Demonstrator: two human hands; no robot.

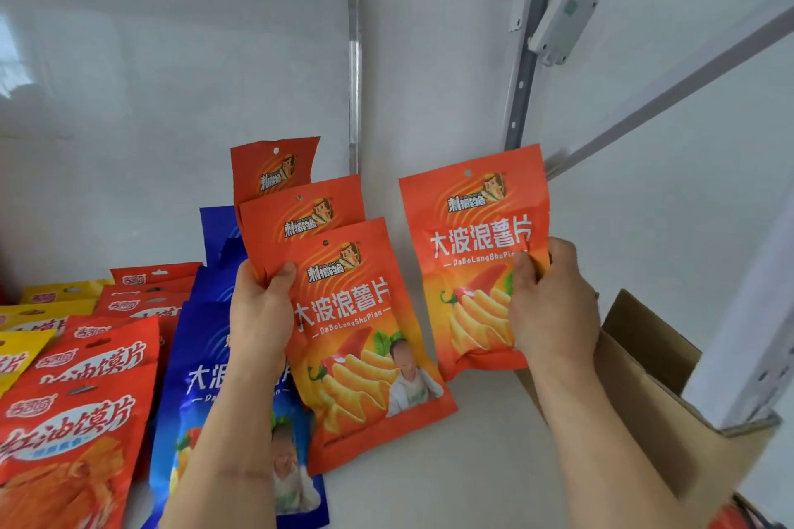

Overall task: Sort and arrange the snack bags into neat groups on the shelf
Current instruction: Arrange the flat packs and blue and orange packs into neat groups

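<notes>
Left hand: grips three fanned orange chip bags, just left of the cardboard box
Right hand: pinches one orange bag beside that box
Blue bags: several, count unclear, farther left on the shelf

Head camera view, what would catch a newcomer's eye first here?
Bright orange chip bags at centre: the right hand holds a single orange bag up, and the left hand grips a fanned orange stack. Blue bags and red bags lie left; a cardboard box sits right.
</notes>
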